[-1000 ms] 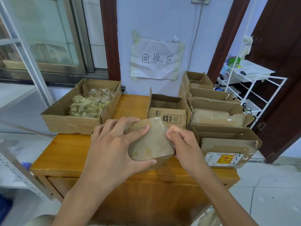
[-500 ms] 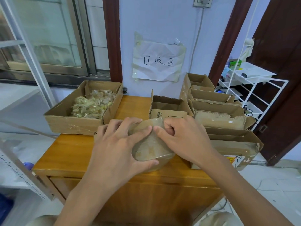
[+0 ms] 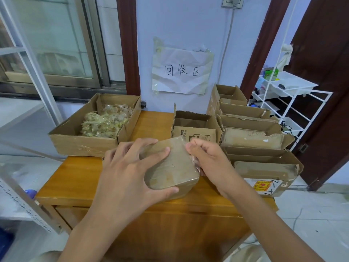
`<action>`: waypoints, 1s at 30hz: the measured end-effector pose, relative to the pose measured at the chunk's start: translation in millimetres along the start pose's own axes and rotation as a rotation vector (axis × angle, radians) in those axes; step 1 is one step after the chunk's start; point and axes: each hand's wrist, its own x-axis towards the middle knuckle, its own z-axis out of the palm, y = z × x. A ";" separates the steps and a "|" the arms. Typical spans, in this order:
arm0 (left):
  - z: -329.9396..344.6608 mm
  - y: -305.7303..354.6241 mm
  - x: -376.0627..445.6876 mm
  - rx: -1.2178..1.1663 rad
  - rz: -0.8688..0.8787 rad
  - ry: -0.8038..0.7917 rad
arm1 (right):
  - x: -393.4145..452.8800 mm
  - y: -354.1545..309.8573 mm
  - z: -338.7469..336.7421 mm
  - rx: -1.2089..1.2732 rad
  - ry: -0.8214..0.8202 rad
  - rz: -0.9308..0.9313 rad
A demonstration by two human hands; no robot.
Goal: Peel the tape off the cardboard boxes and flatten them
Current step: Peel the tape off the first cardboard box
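Note:
A small cardboard box wrapped in clear tape rests on the wooden cabinet top, tilted toward me. My left hand grips its left side, thumb under the front corner and fingers over the top. My right hand pinches the clear tape along the box's right edge, where a crinkled strip lifts away. Opened cardboard boxes stand in a row to the right.
A shallow cardboard tray holding crumpled peeled tape sits at the back left. An open printed box stands behind the held one. A white wire rack is at far right; a metal shelf frame at left.
My right hand slid from the top of the box back to its right edge, now pinching the tape there. The box tilted slightly; my left hand kept its grip.

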 end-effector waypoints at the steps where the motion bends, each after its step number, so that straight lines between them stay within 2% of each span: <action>1: 0.0 0.6 -0.2 0.000 0.004 0.003 | -3.2 3.9 5.7 0.083 0.032 0.009; 4: 0.9 5.0 -1.1 0.001 0.020 0.011 | -13.3 18.1 24.6 0.267 0.214 -0.030; 6: 1.3 6.3 -3.4 -0.003 0.030 0.013 | -17.4 21.2 30.2 0.283 0.294 -0.062; 8: 1.3 5.9 -3.8 -0.005 0.035 0.022 | -16.9 18.8 27.3 0.243 0.294 -0.051; 11: 0.4 3.9 -1.5 0.000 0.021 0.013 | -15.7 8.3 15.7 0.157 0.165 -0.023; 14: 0.0 5.2 1.0 0.016 0.002 0.008 | -10.6 1.9 3.8 -0.130 0.071 -0.064; 18: 0.5 7.6 3.4 0.018 -0.009 0.025 | -5.9 -3.7 -4.9 -0.700 0.163 -0.131; 21: 1.0 6.6 4.1 0.027 -0.013 0.020 | -7.8 -5.2 -0.3 -0.801 0.237 -0.229; 24: 1.6 2.4 2.6 -0.002 -0.020 0.022 | -6.9 2.0 2.5 -0.623 0.176 -0.219; 27: 1.6 0.5 0.7 -0.031 -0.026 0.029 | -10.1 4.4 10.9 -0.126 0.121 -0.079; 30: 0.1 1.0 -3.1 -0.056 -0.023 0.035 | -19.3 3.8 27.2 0.273 0.144 0.047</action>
